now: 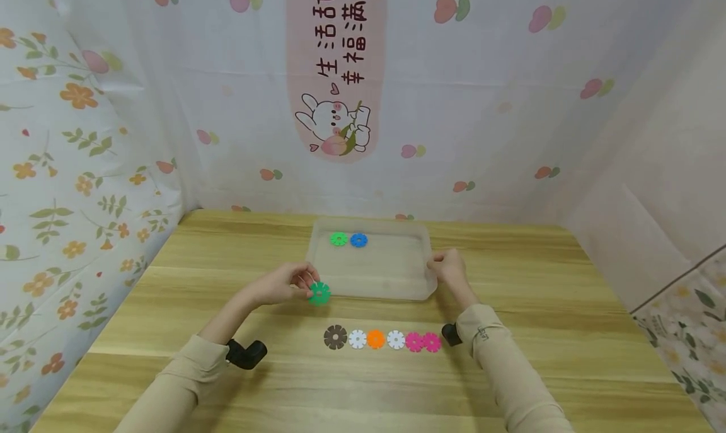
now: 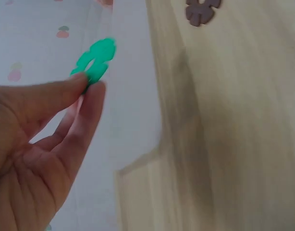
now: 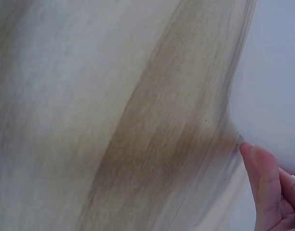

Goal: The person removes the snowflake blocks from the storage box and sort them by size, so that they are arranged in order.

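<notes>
Between thumb and fingers, my left hand [image 1: 287,283] pinches a green snowflake building disc [image 1: 320,294] by its edge. It is held up near the front left corner of a translucent plastic tray [image 1: 377,287]. In the left wrist view the disc [image 2: 98,57] is tilted, its far part free of the fingers. My right hand [image 1: 450,268] grips the tray's right rim; in the right wrist view the fingertips [image 3: 253,153] meet the tray's edge near a corner. A light green disc [image 1: 339,239] and a blue disc [image 1: 359,240] lie side by side in the tray.
In front of the tray a row of discs lies on the wooden table [image 1: 317,389]: brown [image 1: 335,337], white [image 1: 357,339], orange [image 1: 375,339], another white [image 1: 396,340], then two touching pink discs [image 1: 423,342]. A patterned cloth [image 1: 482,105] hangs behind the table.
</notes>
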### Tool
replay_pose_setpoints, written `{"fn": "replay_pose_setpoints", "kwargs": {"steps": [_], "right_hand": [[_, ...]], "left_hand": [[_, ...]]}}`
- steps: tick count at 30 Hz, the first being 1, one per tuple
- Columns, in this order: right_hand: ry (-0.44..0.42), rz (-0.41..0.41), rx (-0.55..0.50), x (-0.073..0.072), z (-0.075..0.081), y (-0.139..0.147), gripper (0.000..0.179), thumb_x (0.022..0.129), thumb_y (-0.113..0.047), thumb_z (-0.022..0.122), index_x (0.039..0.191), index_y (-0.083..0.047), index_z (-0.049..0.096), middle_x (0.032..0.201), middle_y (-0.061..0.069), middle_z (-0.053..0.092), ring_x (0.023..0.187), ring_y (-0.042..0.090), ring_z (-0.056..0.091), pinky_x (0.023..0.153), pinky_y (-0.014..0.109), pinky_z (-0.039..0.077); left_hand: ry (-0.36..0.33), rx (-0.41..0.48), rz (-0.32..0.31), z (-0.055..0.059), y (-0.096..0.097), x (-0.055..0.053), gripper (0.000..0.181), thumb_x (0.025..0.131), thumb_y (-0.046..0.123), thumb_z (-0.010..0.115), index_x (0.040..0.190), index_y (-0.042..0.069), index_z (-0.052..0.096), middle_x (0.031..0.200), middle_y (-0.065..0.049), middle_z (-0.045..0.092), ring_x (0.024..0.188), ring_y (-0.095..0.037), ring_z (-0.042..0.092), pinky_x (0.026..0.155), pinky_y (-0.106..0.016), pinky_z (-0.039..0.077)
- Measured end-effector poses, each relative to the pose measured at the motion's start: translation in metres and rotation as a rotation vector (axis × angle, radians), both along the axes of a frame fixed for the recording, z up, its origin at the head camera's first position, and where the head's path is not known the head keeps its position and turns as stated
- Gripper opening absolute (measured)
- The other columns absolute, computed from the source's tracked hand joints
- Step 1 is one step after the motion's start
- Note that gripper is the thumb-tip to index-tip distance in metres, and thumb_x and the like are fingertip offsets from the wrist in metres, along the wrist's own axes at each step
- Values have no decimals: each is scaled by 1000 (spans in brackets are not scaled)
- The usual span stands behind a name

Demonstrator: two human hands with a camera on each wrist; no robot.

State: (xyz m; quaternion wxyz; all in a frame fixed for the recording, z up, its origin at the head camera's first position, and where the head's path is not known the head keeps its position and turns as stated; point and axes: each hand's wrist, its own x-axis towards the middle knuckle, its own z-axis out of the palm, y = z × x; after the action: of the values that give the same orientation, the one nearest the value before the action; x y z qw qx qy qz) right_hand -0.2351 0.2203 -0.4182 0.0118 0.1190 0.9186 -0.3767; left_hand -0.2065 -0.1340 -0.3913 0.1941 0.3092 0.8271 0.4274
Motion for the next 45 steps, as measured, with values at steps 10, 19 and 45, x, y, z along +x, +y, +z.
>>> {"fn": "replay_pose_setpoints", "kwargs": {"steps": [10,19,45], "right_hand": [[24,19,-7,-1,-1,6,23,78,-1,54,91,12,67,96,28,65,49,14,59,46,19,46],[-16,14,-26,0,-2,5,24,80,-1,53,94,12,66,100,30,64,55,16,62,49,21,50],[-28,21,-20,-3,-1,3,23,81,-3,57,95,11,66,100,27,65,60,15,62,53,23,52]], "left_hand": [[-176,-66,-80,-16,-14,18,22,79,-2,61,101,-2,55,86,-9,56,78,-12,52,68,-20,47],[-204,-52,-94,-30,-9,29,19,78,-2,59,96,-8,54,82,-11,57,76,-10,51,66,-16,45],[-145,-77,-33,-16,-11,21,21,89,5,51,104,-10,51,94,-21,59,83,-19,57,68,-25,50]]}}
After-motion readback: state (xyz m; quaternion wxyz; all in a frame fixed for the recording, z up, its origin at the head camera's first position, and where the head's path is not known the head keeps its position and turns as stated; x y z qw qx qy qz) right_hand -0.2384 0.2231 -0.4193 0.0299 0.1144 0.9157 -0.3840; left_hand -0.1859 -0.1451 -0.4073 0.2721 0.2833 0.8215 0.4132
